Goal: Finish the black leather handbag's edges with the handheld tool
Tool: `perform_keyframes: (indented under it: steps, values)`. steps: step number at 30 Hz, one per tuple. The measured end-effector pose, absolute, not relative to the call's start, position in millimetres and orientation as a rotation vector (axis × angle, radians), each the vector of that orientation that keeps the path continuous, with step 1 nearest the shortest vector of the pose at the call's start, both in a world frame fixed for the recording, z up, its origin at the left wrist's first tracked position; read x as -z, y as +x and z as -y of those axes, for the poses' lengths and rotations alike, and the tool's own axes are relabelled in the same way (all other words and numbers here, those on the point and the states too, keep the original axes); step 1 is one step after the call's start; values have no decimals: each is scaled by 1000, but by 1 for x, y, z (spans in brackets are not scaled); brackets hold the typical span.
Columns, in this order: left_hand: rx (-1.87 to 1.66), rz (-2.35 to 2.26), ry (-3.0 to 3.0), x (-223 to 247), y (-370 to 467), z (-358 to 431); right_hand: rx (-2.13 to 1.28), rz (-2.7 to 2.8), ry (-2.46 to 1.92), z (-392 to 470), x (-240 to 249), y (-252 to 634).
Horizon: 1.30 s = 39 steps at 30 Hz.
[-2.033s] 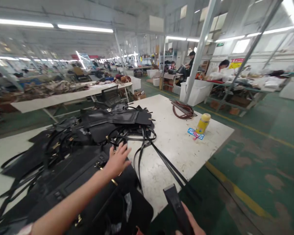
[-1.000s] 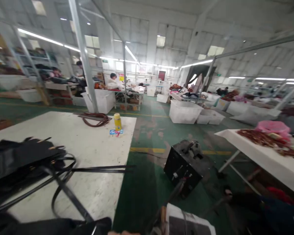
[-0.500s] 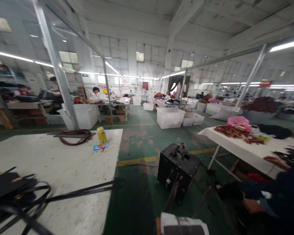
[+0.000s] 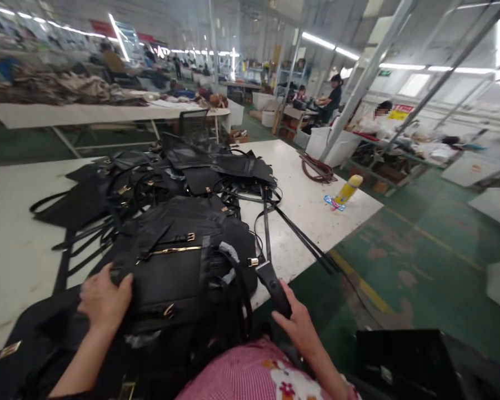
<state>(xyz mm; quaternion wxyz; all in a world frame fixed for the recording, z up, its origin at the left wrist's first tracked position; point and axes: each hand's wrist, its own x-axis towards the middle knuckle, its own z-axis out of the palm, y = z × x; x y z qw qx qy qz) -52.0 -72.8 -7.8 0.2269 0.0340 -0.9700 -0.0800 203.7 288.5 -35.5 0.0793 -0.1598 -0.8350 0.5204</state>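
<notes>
A black handbag (image 4: 183,261) is being steadied at lower centre of the frame, lying on the white worktop (image 4: 8,244) at the near end of a heap of black bags and straps (image 4: 158,172). The left hand (image 4: 104,300) is being laid flat on the bag's left edge, fingers spread and closed on nothing. A black strap end (image 4: 275,289), hanging off the bag's right side, is being pinched by the right hand (image 4: 300,328) at lower right of centre, fingers curled around it. Toward the right of the frame, a yellow bottle (image 4: 348,190) is lying tilted near the worktop's far corner, beside coiled brown straps (image 4: 319,168).
</notes>
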Motion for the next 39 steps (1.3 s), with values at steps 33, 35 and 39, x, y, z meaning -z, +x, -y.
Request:
perform_keyframes:
  steps: [33, 35, 39]
  values:
    - [-49, 2779, -746, 64, -14, -57, -2183, 2862, -301, -293, -40, -33]
    - [-32, 2769, -771, 61, -14, -58, -2200, 2838, -325, -291, -32, -42]
    - [-52, 2790, -760, 56, -13, -60, -2111, 2694, -362, -290, -26, -60]
